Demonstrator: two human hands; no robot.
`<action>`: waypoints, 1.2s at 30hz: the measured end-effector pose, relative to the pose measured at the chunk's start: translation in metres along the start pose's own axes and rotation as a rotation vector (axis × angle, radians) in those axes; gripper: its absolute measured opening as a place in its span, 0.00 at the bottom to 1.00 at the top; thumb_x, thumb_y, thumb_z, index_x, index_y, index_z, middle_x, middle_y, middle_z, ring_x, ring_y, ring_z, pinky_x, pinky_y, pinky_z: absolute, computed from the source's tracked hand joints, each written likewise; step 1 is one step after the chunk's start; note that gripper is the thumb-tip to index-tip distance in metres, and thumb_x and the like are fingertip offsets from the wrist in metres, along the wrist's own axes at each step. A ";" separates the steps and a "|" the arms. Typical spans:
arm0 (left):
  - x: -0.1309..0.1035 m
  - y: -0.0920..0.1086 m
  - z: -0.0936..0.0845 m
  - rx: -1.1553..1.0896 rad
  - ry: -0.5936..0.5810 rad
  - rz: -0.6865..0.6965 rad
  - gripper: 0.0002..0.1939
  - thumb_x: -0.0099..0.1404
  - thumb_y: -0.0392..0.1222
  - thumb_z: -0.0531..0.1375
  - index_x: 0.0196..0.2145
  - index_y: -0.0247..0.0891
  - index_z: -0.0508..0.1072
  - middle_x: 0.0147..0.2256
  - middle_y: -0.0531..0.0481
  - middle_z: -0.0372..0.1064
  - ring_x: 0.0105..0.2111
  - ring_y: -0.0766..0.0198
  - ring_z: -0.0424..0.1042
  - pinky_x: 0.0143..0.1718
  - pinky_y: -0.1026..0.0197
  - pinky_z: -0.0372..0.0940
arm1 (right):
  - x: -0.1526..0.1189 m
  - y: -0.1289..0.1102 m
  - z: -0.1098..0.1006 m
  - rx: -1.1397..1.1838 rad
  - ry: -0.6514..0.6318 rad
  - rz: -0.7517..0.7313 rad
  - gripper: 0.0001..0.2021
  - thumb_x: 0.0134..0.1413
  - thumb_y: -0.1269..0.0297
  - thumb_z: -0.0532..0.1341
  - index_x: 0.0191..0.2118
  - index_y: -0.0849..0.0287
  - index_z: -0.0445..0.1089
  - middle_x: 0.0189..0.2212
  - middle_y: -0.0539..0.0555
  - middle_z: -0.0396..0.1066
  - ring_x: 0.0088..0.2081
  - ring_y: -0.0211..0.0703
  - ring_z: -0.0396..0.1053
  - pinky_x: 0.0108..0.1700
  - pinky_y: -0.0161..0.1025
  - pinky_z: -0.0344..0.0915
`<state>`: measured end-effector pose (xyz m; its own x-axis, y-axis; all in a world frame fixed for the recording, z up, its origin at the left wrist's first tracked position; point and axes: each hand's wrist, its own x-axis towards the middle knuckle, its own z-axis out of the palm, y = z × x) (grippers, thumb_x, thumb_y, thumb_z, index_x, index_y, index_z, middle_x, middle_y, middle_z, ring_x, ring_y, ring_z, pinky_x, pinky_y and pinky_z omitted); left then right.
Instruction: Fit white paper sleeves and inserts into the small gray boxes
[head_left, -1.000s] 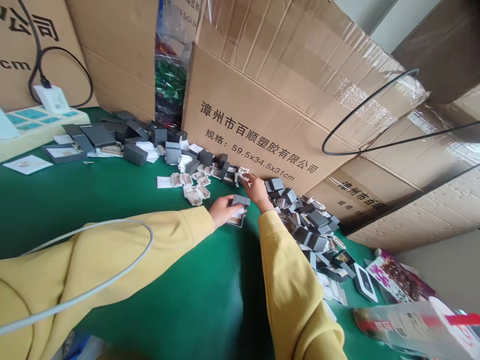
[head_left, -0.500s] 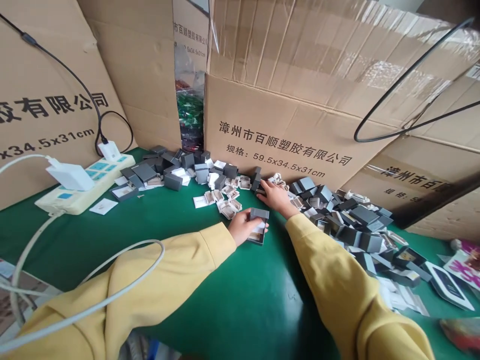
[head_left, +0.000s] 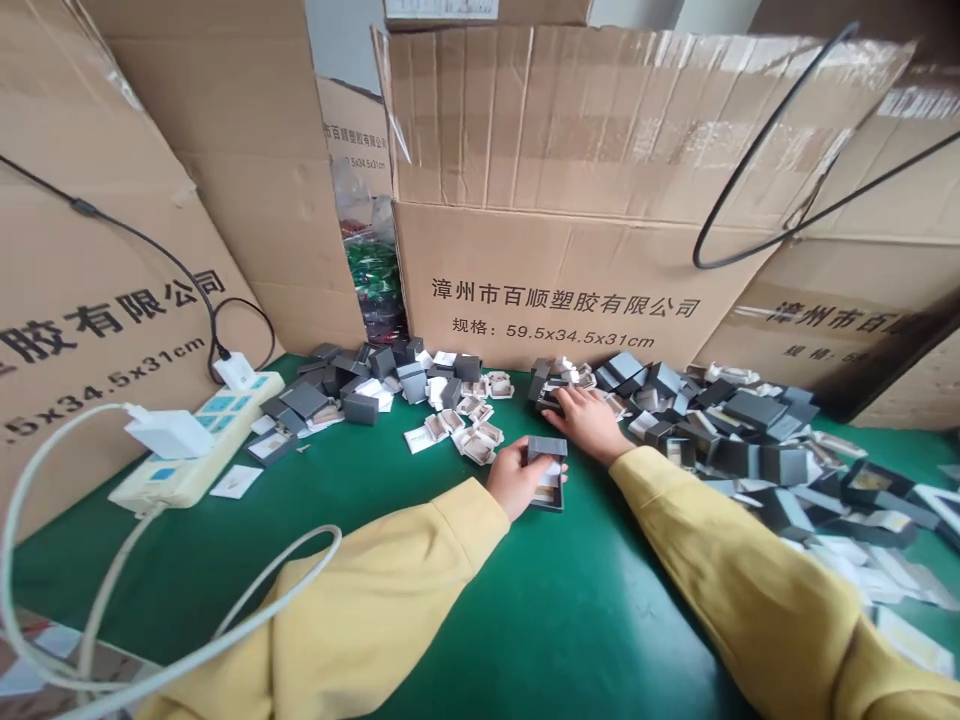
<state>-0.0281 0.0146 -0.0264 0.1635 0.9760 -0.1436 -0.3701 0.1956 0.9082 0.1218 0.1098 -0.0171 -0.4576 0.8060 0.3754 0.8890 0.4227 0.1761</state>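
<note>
Taking the box (head_left: pixel 556 496) in our left hand (head_left: pixel 517 482) as the centre of the clock, we pinch it at the left side, thumb laid over its inside; its grey lid is up, and white paper and a tan strip show within. Our right hand (head_left: pixel 589 425) is at 1 o'clock, fingertips at a second box (head_left: pixel 538 384) towards 12; whether they pinch anything we cannot tell. White inserts (head_left: pixel 477 446), hollow ones among them, lie just beside our left hand at 10. The right heap (head_left: pixel 754 410) of grey boxes runs from 1 round to 3, where an open box (head_left: pixel 872 482) has something gold inside. The left heap (head_left: pixel 304 400) is at 10, an open tray (head_left: pixel 271 446) holding a white card near its edge, at 9. A clear bag (head_left: pixel 373 268) at 11 shows green contents, and a carton (head_left: pixel 555 250) stands at 12.
</note>
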 end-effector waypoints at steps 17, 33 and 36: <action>-0.030 0.040 -0.060 0.058 0.206 0.157 0.19 0.43 0.42 0.66 0.33 0.33 0.68 0.25 0.46 0.74 0.25 0.57 0.74 0.31 0.54 0.69 | -0.006 -0.019 -0.008 0.168 0.261 -0.091 0.18 0.61 0.57 0.48 0.48 0.63 0.66 0.56 0.60 0.61 0.56 0.53 0.52 0.56 0.51 0.48; -0.017 0.067 -0.085 -0.145 0.656 0.325 0.12 0.46 0.39 0.61 0.30 0.33 0.70 0.25 0.47 0.74 0.25 0.57 0.74 0.29 0.56 0.69 | 0.061 -0.117 -0.027 0.149 -0.160 -0.481 0.17 0.57 0.53 0.54 0.43 0.59 0.71 0.39 0.60 0.70 0.44 0.52 0.63 0.45 0.47 0.57; -0.023 0.051 -0.072 -0.099 0.502 0.354 0.13 0.47 0.41 0.63 0.32 0.33 0.70 0.25 0.47 0.74 0.25 0.57 0.75 0.30 0.56 0.69 | 0.086 -0.113 -0.037 0.189 -0.063 -0.442 0.19 0.61 0.55 0.49 0.36 0.61 0.73 0.37 0.60 0.70 0.44 0.50 0.62 0.45 0.45 0.56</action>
<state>-0.1167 0.0095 -0.0050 -0.4260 0.9042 -0.0299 -0.4105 -0.1637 0.8971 -0.0176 0.1159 0.0294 -0.7960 0.5535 0.2451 0.5934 0.7935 0.1352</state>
